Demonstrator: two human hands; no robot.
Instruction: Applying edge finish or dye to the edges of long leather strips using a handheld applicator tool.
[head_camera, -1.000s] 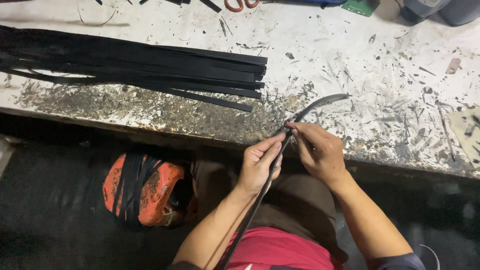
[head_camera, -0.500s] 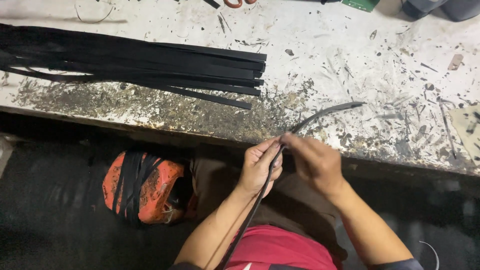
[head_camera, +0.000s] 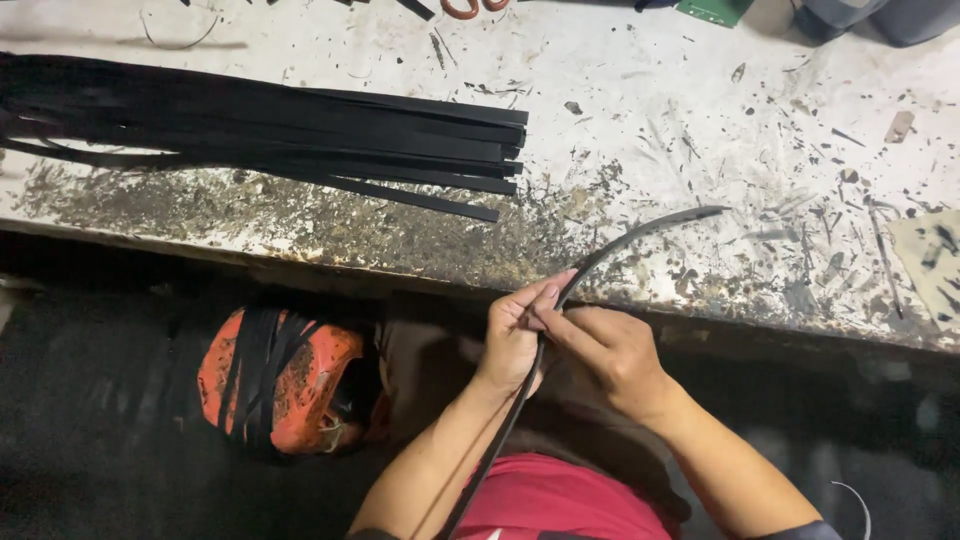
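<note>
The scarred, paint-flecked white counter (head_camera: 700, 110) serves as landmark; its near edge runs from the left side slightly downward to the right, dark and worn, and below that edge lies shadowed floor space; both hands work just below this edge, near its middle; the left hand (head_camera: 515, 335) is closed, thumb and fingers pinched around a long thin black rubber strip (head_camera: 610, 245); the right hand (head_camera: 610, 350) is likewise closed, its fingertips pinching the same strip right beside the left hand's grip, the two hands touching; the strip's long axis runs diagonally: from the hands its upper part arcs up and to the right over the counter edge, its free tip pointing right above the counter's speckled surface, and its lower part drops down and to the left past the left forearm toward the bottom of the view, over the person's red garment (head_camera: 560, 500); on the counter well to the left of the hands lies a flat bundle of long black rubber strips (head_camera: 270, 135), lengthwise along the counter, cut ends toward the right; the counter to the right of that bundle's ends is open, marked only by scraps and stains; below the counter edge, left of the hands, sits a rounded orange object wrapped in black strips (head_camera: 280, 380); at the counter's far edge a green flat piece (head_camera: 712, 10) shows partly, cut off by the frame.
</note>
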